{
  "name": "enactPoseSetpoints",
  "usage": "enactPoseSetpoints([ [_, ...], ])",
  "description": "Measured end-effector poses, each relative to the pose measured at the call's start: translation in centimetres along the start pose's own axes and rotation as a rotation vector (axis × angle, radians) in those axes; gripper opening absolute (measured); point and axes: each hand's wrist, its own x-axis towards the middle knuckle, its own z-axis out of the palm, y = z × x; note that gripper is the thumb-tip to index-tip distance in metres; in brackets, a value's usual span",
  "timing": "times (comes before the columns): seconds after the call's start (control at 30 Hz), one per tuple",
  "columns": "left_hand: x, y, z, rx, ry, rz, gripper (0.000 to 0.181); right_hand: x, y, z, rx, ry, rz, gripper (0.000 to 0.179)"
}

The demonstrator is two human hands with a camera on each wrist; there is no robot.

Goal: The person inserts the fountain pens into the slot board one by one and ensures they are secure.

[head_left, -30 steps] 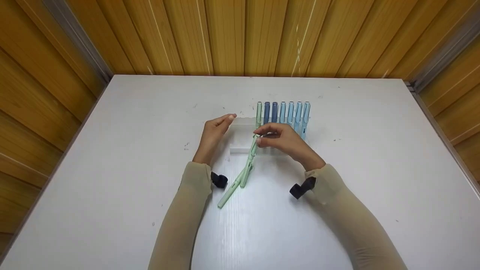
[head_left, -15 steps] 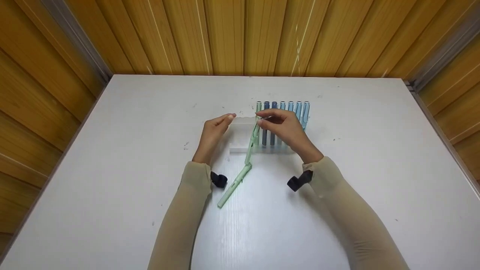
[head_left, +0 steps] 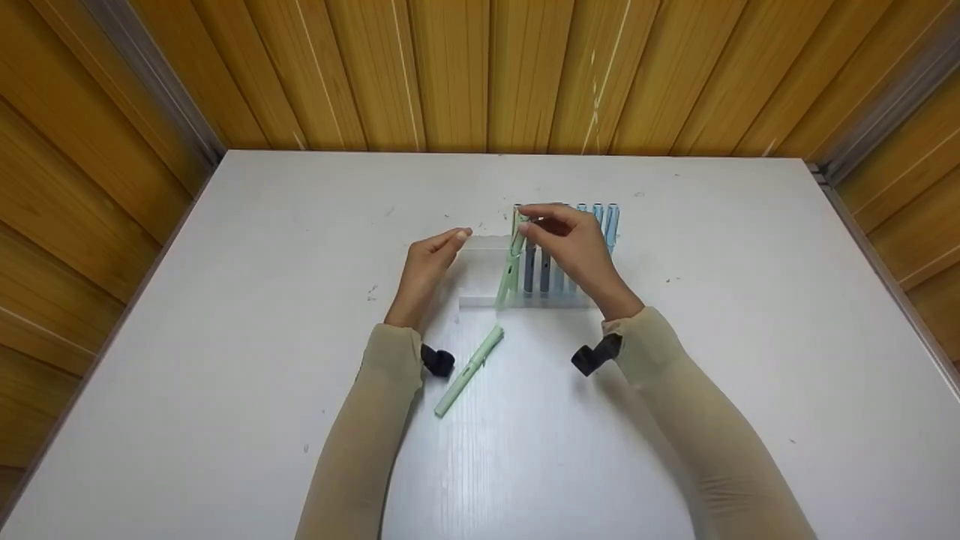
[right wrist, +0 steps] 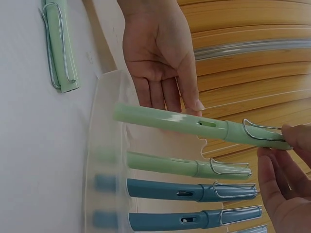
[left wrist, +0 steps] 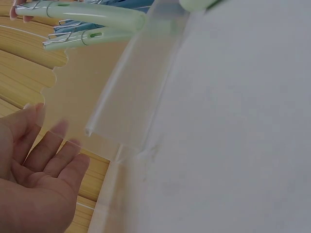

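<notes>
Between thumb and fingers, my right hand [head_left: 574, 244] pinches a light green pen [right wrist: 184, 122] near its clip end. The pen slants over a translucent pen stand [head_left: 480, 301], its lower end by the front ledge. My left hand [head_left: 427, 270] holds the stand's left edge, the thumb on one side and fingers behind, as the left wrist view shows. Standing in the rack are another green pen [right wrist: 187, 165], two dark blue pens [right wrist: 192, 190] and several light blue pens [head_left: 613, 221], partly hidden by my right hand. One more green pen [head_left: 469, 371] lies on the table before the stand.
The white table [head_left: 300, 225] reaches out around the stand, with a wood-patterned wall [head_left: 450, 75] along its back. Dark wrist cameras [head_left: 596, 356] sit on both sleeves.
My right hand has lifted the green pen away from the one lying on the table and carried it up and forward to the stand. The left hand stays at the stand's edge.
</notes>
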Motion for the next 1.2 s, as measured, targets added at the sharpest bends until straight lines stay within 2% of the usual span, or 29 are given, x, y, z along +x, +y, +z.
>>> enactPoseSetpoints([
  [0.13,0.0,0.1,0.0,0.012,0.004,-0.012,0.040,0.2,-0.1,0.0,-0.003,0.021,-0.003,0.030],
  [0.2,-0.4,0.9,0.0,0.022,0.003,-0.024,0.039,0.3,-0.2,0.1,-0.004,0.029,-0.010,0.030],
  [0.37,-0.4,0.8,0.0,0.029,0.014,-0.024,0.039,0.6,-0.3,0.3,-0.014,0.048,-0.048,0.030],
  [0.43,0.0,0.0,0.0,0.022,0.023,-0.017,0.040,0.7,-0.4,0.5,-0.023,0.052,-0.062,0.030],
  [0.67,0.1,0.0,0.1,0.028,0.023,-0.032,0.040,0.8,-0.3,1.0,-0.042,0.068,-0.100,0.030],
  [0.83,0.1,0.2,0.0,0.014,0.017,-0.014,0.039,1.0,-0.2,1.2,-0.065,0.052,-0.126,0.030],
  [1.2,0.2,0.0,0.0,0.024,0.021,-0.009,0.039,1.0,0.0,1.5,-0.082,0.037,-0.096,0.030],
])
